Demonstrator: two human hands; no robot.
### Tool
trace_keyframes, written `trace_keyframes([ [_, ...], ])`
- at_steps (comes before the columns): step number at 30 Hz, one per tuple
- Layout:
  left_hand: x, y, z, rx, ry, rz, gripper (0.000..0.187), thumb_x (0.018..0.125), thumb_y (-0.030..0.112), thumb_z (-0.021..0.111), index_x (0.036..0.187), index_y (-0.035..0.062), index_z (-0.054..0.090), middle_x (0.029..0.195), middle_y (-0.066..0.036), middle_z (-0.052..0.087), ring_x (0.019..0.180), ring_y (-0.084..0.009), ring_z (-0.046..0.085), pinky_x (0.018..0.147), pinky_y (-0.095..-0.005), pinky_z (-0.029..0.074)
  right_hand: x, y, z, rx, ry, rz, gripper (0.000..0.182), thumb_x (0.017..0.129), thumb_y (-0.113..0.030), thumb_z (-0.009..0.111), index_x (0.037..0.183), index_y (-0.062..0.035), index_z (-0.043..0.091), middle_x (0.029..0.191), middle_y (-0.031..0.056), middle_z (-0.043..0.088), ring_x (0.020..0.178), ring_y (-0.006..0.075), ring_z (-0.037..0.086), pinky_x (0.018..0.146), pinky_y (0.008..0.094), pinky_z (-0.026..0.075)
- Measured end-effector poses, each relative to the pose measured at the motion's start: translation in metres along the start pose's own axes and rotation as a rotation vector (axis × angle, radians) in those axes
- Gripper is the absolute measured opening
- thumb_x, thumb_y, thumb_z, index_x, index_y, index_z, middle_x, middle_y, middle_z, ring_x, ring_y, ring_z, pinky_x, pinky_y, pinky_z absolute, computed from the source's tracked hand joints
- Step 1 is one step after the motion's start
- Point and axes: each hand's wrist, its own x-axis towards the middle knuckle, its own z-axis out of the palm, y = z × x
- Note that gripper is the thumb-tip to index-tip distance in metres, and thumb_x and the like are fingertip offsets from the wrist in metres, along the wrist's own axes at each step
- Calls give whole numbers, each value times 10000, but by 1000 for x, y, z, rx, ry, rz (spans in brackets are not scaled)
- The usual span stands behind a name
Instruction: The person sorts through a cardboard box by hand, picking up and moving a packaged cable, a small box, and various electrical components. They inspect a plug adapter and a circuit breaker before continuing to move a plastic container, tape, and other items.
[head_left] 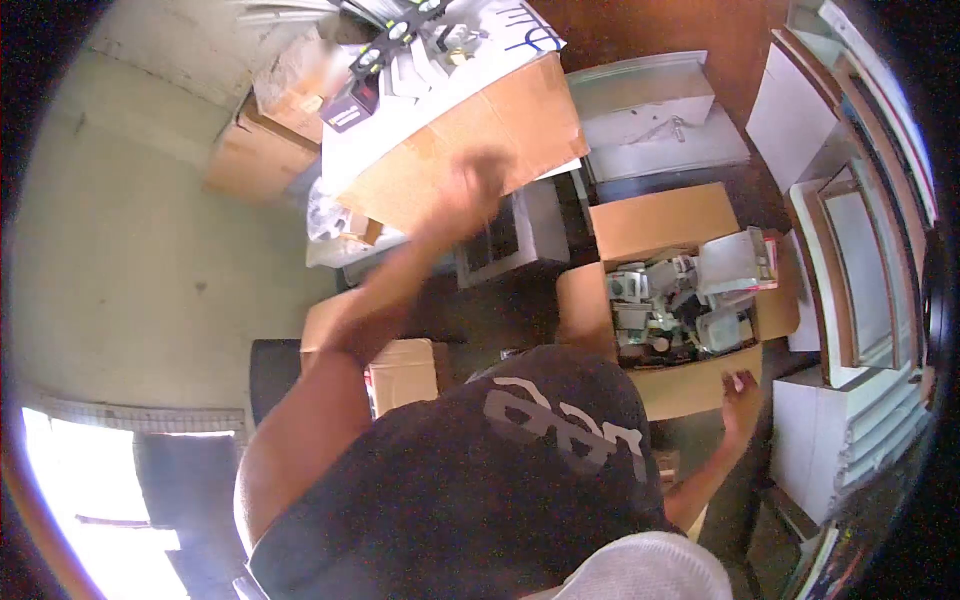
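Observation:
My left hand is stretched out in front of the brown cardboard side of a box on the raised surface. Motion smears its fingers, and whether it touches the cardboard cannot be made out. My right hand is low on the right, beside the front flap of an open cardboard box. Its fingers are curled together, with a small pale spot between them that is too small to name. Inside that box lie many small packaged items and a clear plastic container.
A black spirit level and a small dark box lie on the white surface at the top. White panels and frames lean at the right. Another cardboard box stands by my left arm. White cabinet pieces are behind.

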Motion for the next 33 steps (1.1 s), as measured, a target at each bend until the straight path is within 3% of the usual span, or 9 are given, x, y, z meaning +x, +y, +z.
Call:
trace_keyframes([
  [3,-133,55,10,-45,-649,-610,315,784,69,522,1085,82,613,1077,-165,611,983,-377,584,835,-491,470,-7,96,43,-10,126,22,276,839,-231,638,940,26,629,919,246,634,857,412,603,767,444,475],
  [5,-228,94,-5,-72,-303,-754,295,751,87,533,1024,98,644,1013,-173,625,961,-370,595,819,-487,487,3,154,83,-223,93,73,320,846,-266,618,969,29,644,970,243,640,900,417,605,806,476,477],
  [8,-264,150,-52,34,-819,-1274,263,838,217,501,1013,86,646,1034,-207,639,978,-405,611,841,-505,485,51,197,149,-394,13,12,373,845,-315,602,994,22,658,988,239,648,921,417,612,819,493,486],
  [11,-279,186,-86,-84,-490,-1399,268,847,249,498,996,87,651,1013,-190,649,951,-412,622,821,-503,498,142,171,217,-496,-335,-77,382,804,-326,617,987,4,671,1000,246,649,911,420,618,803,491,498],
  [15,-294,170,-67,86,-652,-1213,281,877,339,496,947,146,689,1005,-135,673,884,-379,651,788,-514,509,226,45,250,-454,-362,-667,398,825,-303,580,1133,-55,620,1128,242,601,1024,432,567,908,508,442],
  [19,-278,114,-12,12,-698,-1023,328,863,389,546,1014,130,679,979,-143,682,857,-330,663,750,-445,526,160,-138,165,308,-140,-736,367,874,-369,579,1006,-27,606,965,218,627,909,411,591,773,458,473],
  [21,-210,107,2,-159,-711,-841,340,868,364,581,1058,95,667,1010,-158,677,935,-294,657,807,-395,516,145,-160,162,124,-237,-643,339,858,-363,601,890,-25,589,817,193,636,782,403,611,692,471,480],
  [27,-110,118,149,-678,-947,-605,321,885,257,587,1133,56,623,1063,-147,676,1014,-256,650,867,-363,501,76,-21,268,286,-278,-390,331,830,-358,623,855,-29,610,783,190,643,729,350,629,640,432,480],
  [33,-92,179,367,-702,-1380,-117,341,872,239,601,1151,43,608,1059,-171,670,966,-280,658,841,-367,506,-37,148,325,472,-100,480,317,824,-321,645,876,-9,628,733,144,618,688,260,615,636,389,476],
])
